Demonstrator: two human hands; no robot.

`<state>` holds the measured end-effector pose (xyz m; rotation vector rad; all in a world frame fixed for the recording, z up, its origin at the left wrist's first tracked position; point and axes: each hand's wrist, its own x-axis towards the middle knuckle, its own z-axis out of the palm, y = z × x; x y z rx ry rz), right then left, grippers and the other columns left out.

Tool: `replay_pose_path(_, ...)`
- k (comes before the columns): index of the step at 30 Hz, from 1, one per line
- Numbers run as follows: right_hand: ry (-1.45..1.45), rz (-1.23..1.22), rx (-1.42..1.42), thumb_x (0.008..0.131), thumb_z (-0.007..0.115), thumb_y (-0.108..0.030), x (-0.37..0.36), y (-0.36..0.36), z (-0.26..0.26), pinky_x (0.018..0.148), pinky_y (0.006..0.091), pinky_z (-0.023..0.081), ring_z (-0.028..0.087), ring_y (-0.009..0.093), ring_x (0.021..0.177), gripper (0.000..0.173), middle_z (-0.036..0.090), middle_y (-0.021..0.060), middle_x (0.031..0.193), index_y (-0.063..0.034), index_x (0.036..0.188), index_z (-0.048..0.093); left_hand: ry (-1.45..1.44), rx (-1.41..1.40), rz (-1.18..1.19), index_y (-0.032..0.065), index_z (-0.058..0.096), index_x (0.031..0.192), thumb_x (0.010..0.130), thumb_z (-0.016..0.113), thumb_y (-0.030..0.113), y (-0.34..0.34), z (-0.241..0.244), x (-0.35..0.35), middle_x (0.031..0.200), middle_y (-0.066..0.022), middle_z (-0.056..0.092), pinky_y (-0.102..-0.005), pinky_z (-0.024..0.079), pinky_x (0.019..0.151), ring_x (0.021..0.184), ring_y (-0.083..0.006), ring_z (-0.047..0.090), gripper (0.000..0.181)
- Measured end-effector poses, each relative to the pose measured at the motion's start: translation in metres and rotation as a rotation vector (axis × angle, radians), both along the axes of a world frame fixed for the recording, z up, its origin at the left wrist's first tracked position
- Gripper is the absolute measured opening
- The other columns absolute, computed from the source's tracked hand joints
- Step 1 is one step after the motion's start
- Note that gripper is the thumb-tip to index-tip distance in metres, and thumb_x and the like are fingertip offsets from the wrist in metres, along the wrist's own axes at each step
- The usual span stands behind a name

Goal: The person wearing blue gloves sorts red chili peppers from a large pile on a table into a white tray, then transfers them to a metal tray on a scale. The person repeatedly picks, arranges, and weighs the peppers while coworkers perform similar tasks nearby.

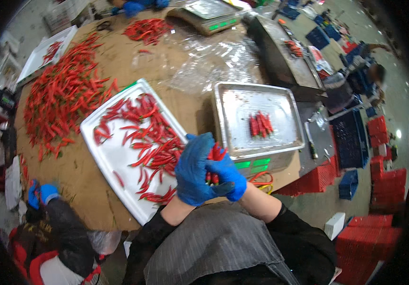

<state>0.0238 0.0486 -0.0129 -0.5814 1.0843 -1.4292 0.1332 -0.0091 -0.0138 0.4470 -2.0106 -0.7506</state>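
Observation:
Both my hands wear blue gloves and are cupped together around a bunch of red chili peppers (217,153). My left hand (194,171) covers the bunch from the left, over the near right edge of a white foam tray (104,171). My right hand (228,176) closes on it from the right, near the front of a weighing scale. Loose red chilies (160,149) lie across the white tray. On the scale's metal pan (279,103) rests a small bundle of red chilies (260,124), lined up side by side. The palms are hidden.
A large chili heap (62,96) covers the table's left part; a smaller pile (147,30) lies farther back. Clear plastic film (218,64) spreads behind my scale. Another scale (208,14) stands at the back. A knife (311,140) lies right. A co-worker's gloved hands (44,194) are at left.

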Motion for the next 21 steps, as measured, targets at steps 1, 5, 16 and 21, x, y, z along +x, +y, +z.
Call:
replay_pose_path(1,0.050,-0.013,0.025,0.083,0.068,-0.011,-0.005,0.001,0.010,0.072,0.0264,0.050,0.059,0.010,0.084,0.044,0.063,0.0020,0.098,-0.0076,0.124,0.054,-0.065,0.048,0.025,-0.0008,0.041,0.135,0.070,0.062,0.072,0.002,0.010,0.003,0.134,-0.0233,0.047,-0.0497,0.030,0.108,0.123,-0.0405,0.046,0.100)
replay_pose_path(5,0.340,-0.203,0.125,0.081,0.069,-0.012,-0.072,0.013,0.036,0.065,0.0256,0.051,0.062,0.011,0.074,0.048,0.065,0.0028,0.092,-0.0083,0.127,0.054,-0.013,0.134,0.171,-0.0013,0.032,0.141,0.083,0.049,0.066,-0.008,-0.007,0.035,0.145,-0.0227,0.035,-0.0497,0.013,0.113,0.136,-0.0377,0.030,0.091)
replay_pose_path(16,1.706,-0.417,0.644,0.074,0.074,-0.018,-0.183,-0.001,0.003,0.088,0.0419,0.048,0.058,0.041,0.101,0.064,0.060,0.0230,0.110,-0.0013,0.130,0.047,-0.706,0.011,0.849,0.0134,0.039,0.138,0.087,0.060,0.038,-0.041,-0.117,0.127,0.146,-0.0140,0.036,-0.0568,0.015,0.111,0.138,-0.0373,0.026,0.060)
replay_pose_path(21,1.791,-0.513,0.678,0.070,0.077,-0.034,-0.166,-0.008,-0.013,0.079,0.0453,0.050,0.058,0.038,0.095,0.080,0.057,0.0214,0.108,0.0029,0.132,0.041,-0.704,0.021,0.828,0.0137,0.046,0.133,0.087,0.062,0.038,-0.045,-0.121,0.128,0.145,-0.0126,0.037,-0.0552,0.014,0.112,0.137,-0.0360,0.028,0.054)
